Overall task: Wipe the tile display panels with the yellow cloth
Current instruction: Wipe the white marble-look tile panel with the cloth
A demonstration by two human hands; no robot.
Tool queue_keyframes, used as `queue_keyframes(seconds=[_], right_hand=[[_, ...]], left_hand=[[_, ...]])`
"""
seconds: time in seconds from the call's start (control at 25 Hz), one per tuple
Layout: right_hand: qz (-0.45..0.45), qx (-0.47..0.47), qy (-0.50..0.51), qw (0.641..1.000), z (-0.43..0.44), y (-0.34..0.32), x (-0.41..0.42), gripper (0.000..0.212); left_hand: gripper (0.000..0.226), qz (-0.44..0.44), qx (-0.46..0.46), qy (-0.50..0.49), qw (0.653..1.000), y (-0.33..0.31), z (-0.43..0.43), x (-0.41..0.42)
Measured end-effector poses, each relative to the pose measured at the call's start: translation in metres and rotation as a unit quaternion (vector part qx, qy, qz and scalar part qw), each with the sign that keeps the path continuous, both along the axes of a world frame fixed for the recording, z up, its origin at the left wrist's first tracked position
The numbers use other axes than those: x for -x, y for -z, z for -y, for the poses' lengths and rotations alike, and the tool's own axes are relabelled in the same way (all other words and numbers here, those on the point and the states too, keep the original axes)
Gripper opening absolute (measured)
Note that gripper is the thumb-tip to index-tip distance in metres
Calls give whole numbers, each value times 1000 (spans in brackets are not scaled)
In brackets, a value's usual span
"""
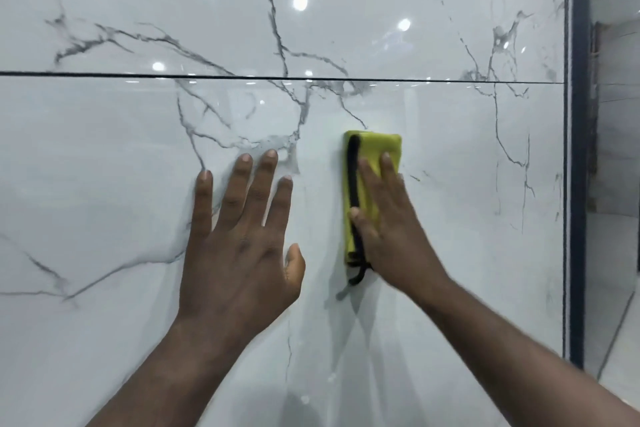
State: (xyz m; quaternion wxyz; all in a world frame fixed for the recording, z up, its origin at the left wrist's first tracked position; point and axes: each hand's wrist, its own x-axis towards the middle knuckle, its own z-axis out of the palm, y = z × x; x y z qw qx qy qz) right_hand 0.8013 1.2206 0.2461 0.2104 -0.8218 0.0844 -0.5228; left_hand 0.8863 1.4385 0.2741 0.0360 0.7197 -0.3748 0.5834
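A glossy white marble-look tile panel (104, 166) with grey veins fills the view; a thin dark joint separates it from the upper panel (346, 10). A folded yellow cloth (372, 149) with a black edge strip lies flat against the lower panel. My right hand (391, 218) presses it to the tile with straight fingers, the thumb on the black strip. My left hand (242, 236) rests flat on the tile to the left of the cloth, fingers spread and apart from it.
A dark blue vertical frame (576, 149) bounds the panels on the right. Beyond it a further room with pale tiled floor (616, 288) shows. Ceiling lights reflect in the upper panel.
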Motion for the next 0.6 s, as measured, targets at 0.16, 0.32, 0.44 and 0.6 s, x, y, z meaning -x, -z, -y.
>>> queue_keyframes(seconds=[0.16, 0.32, 0.44, 0.6], right_hand=[[-36, -32, 27, 998, -56, 42, 4, 75], [-21, 43, -32, 998, -99, 22, 0, 78], [41, -55, 32, 997, -87, 22, -10, 74], [6, 62, 12, 998, -152, 60, -17, 74]], left_hand=[[84, -11, 0, -11, 1000, 11, -40, 0], [83, -7, -9, -12, 1000, 13, -68, -6], [81, -15, 11, -25, 1000, 19, -90, -8], [77, 1, 14, -32, 999, 30, -118, -13]])
